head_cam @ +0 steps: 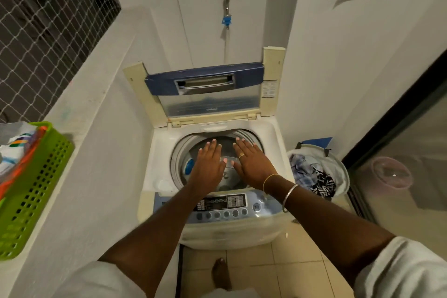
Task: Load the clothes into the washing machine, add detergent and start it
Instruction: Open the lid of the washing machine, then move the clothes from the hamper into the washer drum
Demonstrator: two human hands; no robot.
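A white top-loading washing machine [273,147] stands in a narrow corner with its blue-trimmed lid [205,87] folded upright. The steel drum [227,176] looks bare of clothes. My left hand [209,164] and my right hand [251,162] hover flat, palms down, side by side over the drum opening, fingers spread and holding nothing. The control panel [222,208] with buttons runs along the machine's front edge beneath my wrists. To the right of the machine, a white laundry bag [341,174] sits on the floor holding crumpled clothes [312,176].
A green plastic basket [36,191] with packets rests on the ledge at left. A tap with a blue fitting [227,19] hangs on the back wall. A glass sliding door [406,152] bounds the right side. My bare foot [221,276] stands on beige floor tiles.
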